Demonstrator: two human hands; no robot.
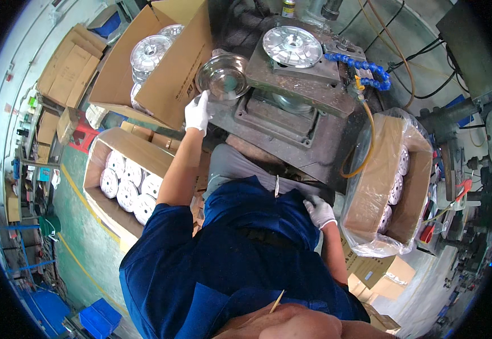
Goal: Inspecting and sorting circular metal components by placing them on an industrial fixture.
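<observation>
My left hand (197, 113), in a white glove, is at the near left rim of a shiny metal bowl (211, 73). Its fingers are drawn together against that rim; part of their grip is hidden. Inside the bowl a small greenish patch (231, 83) shows. White-gloved too, my right hand (320, 213) lies against my right thigh, fingers loosely apart and holding nothing. Ahead, a round silver ribbed metal disc (292, 47) sits face up on the machine's upper block (291, 85). Beneath that block, another round metal piece (291, 104) shows partly.
A tall cardboard box (172, 79) with silver discs stands left. A lower carton (102, 164) of discs is nearer me. On the right stands a plastic-lined carton (370, 186) holding discs. A blue segmented hose (377, 70) and orange hose (369, 141) hang by the machine.
</observation>
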